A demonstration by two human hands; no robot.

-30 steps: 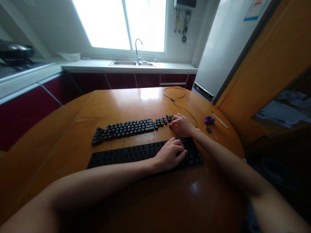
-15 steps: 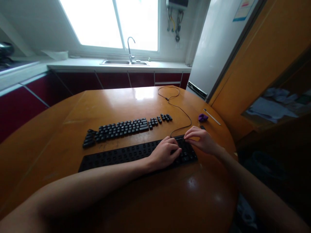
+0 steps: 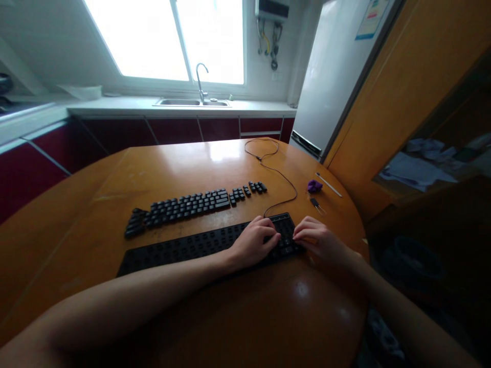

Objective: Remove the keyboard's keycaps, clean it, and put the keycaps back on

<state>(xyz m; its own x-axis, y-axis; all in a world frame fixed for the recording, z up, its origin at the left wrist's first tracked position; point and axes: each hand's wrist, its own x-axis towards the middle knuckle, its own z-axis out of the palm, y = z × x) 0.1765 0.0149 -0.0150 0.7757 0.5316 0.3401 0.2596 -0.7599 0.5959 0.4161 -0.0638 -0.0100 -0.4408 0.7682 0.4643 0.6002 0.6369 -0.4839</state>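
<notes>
A black keyboard [image 3: 180, 248] lies at a slant on the table, bare of keycaps over its left and middle part. Some keys remain on the number pad [image 3: 286, 248] at its right end. My left hand [image 3: 255, 239] rests over the keyboard just left of that pad, its fingers bent and pressed against it. At the pad's right edge, my right hand [image 3: 318, 237] has thumb and fingertips pinched together; what lies between them is too small to make out. Behind the keyboard, loose keycaps [image 3: 187, 207] are laid out in keyboard order.
A keycap puller [image 3: 315, 204] with wire loops, a purple cloth-like bundle [image 3: 314, 186] and a thin white stick [image 3: 330, 185] lie to the right. The keyboard's cable [image 3: 293, 184] loops toward the far edge of the wooden table [image 3: 169, 163]. A fridge [image 3: 326, 76] stands beyond.
My right hand has moved from the keyboard's top right corner down to the number pad's right edge, uncovering the puller. My left hand stays on the keyboard. The view has shifted slightly.
</notes>
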